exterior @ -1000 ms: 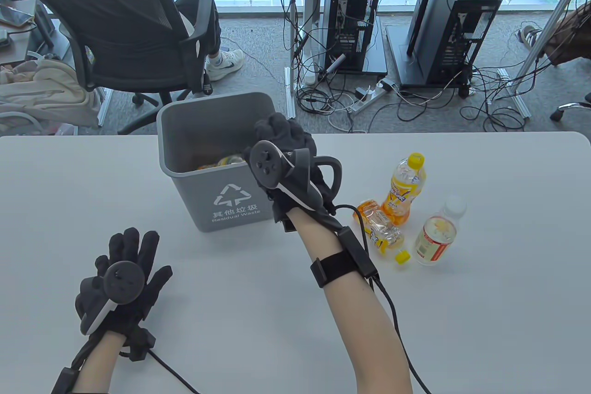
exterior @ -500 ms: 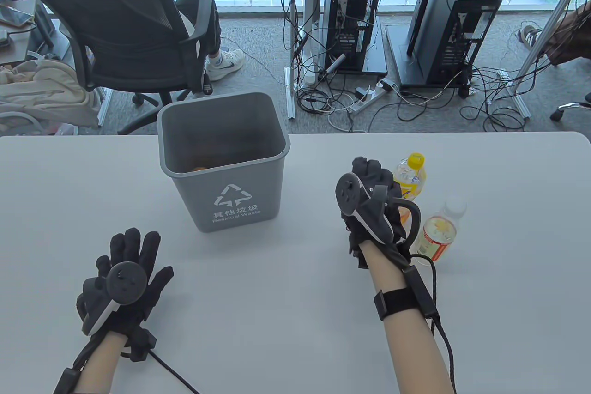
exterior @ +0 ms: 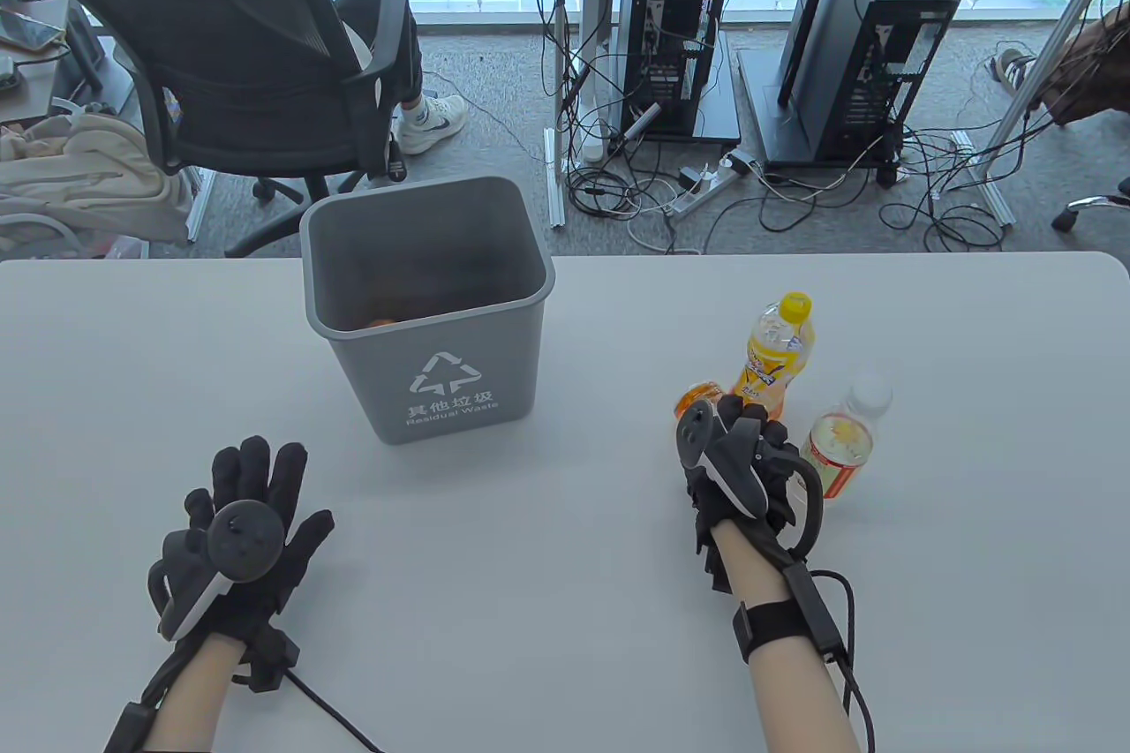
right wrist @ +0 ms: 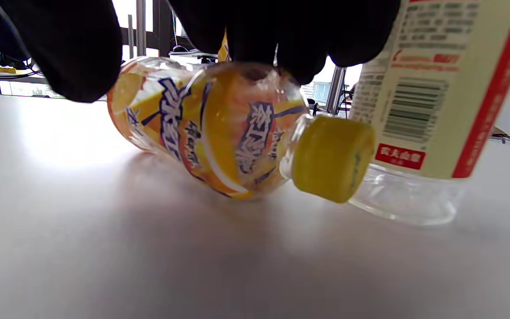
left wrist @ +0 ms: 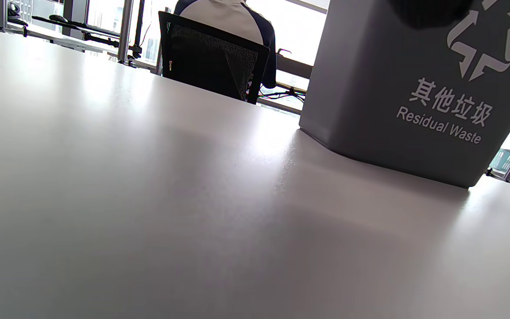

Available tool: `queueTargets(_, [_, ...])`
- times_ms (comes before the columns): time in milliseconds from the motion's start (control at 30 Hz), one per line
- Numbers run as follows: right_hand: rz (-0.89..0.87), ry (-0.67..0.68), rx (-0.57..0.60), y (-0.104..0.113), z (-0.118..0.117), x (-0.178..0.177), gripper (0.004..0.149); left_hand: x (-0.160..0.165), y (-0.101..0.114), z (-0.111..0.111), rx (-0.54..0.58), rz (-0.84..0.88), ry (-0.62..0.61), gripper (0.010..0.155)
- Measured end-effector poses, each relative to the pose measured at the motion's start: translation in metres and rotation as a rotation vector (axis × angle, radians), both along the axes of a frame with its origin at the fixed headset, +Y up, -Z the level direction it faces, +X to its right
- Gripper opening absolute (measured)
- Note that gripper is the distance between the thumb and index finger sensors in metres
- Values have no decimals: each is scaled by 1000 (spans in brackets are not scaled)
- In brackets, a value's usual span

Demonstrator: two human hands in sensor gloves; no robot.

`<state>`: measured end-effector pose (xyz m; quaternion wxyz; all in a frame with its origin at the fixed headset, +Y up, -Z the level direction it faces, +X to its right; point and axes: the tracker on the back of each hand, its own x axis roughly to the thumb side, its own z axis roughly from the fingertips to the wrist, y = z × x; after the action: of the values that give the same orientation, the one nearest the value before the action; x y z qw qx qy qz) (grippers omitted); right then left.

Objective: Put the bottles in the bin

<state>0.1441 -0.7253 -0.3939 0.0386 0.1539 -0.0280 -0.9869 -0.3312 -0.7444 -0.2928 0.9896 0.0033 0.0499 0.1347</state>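
Note:
A grey bin [exterior: 424, 294] stands at the table's back middle, with something orange low inside; it also shows in the left wrist view [left wrist: 396, 102]. An orange bottle with a yellow cap [right wrist: 219, 128] lies on its side on the table. My right hand [exterior: 742, 457] is curled over it, with its fingertips [right wrist: 255, 40] on the bottle's top and the thumb [right wrist: 60, 48] at its base end. Only the bottle's orange base [exterior: 697, 395] shows in the table view. My left hand [exterior: 238, 523] rests flat on the table with its fingers spread, holding nothing.
An upright yellow-capped orange bottle [exterior: 777, 351] stands just behind my right hand. A white-capped bottle with a cream and red label [exterior: 843, 444] stands close to its right, also in the right wrist view [right wrist: 432, 88]. An office chair [exterior: 238, 73] is beyond the table.
My right hand has left the bin's rim empty-handed, swung right, and come down onto the lying orange bottle. The left hand has stayed put.

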Motion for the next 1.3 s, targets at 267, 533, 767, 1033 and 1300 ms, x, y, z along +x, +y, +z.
queueTargets(267, [103,-2,9,-12,-2,-4,87,1,0,0,-4,-2,-2,80])
queueTargets(533, [165,6,-6,-18,-2,-10,92,1,0,0,-2,1,-2,80])
queueTargets(767, [-24,21,80,34,-10,-26,90,0,1,0,1,13,1,80])
queueTargets(1033, [-155,73,312,141,-15,-68,89,0,1,0,1,7,-1,79])
queueTargets(1300, [-303,163,439,211,-16,-110,88,1,0,-1,-4,1,-11,79])
